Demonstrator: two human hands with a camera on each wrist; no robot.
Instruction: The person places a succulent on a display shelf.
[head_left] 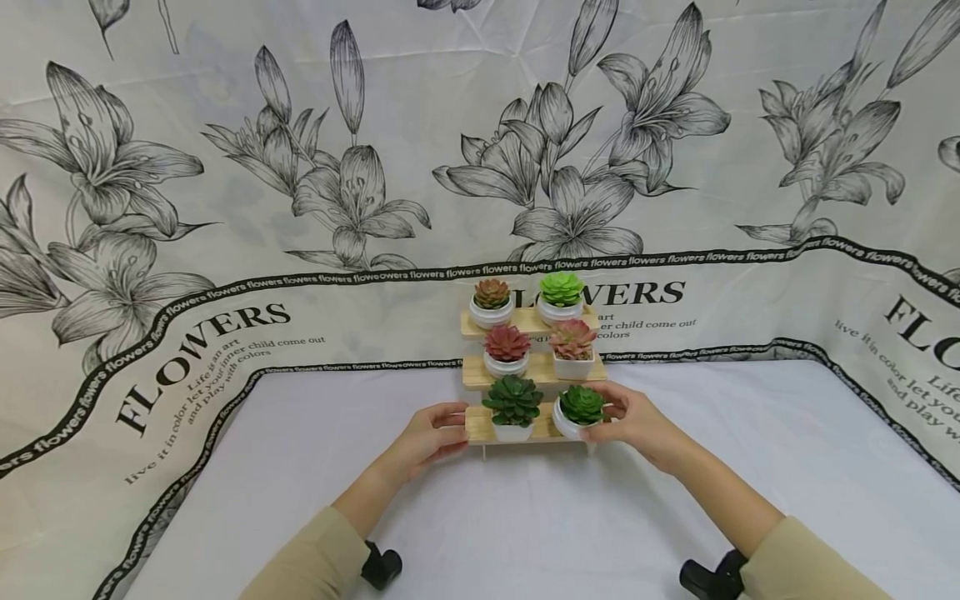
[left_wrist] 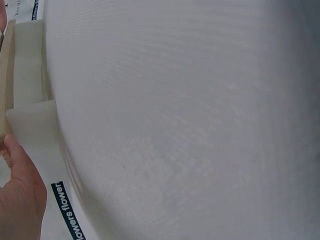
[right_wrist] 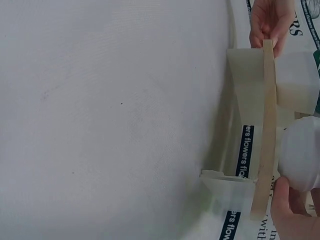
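A three-tier wooden plant shelf [head_left: 476, 425] with white supports stands at the back of the table. My left hand [head_left: 429, 437] pinches the left end of its bottom board, thumb at the front edge. At the board's right end, my right hand [head_left: 637, 427] grips a round white pot [right_wrist: 300, 152] holding a green succulent [head_left: 581, 404]. The pot is tilted in the head view. Beside it on the same tier is a dark green succulent [head_left: 513, 400] in a white pot. The right wrist view shows the pot close to the board, with thumb and fingers about it.
The middle tier carries a red succulent [head_left: 507, 342] and a pink succulent [head_left: 573, 337]. On top are a brownish succulent [head_left: 492, 292] and a bright green succulent [head_left: 562, 288]. A white cloth covers the table [head_left: 337, 417]; a flower-printed curtain [head_left: 465, 225] hangs right behind the shelf.
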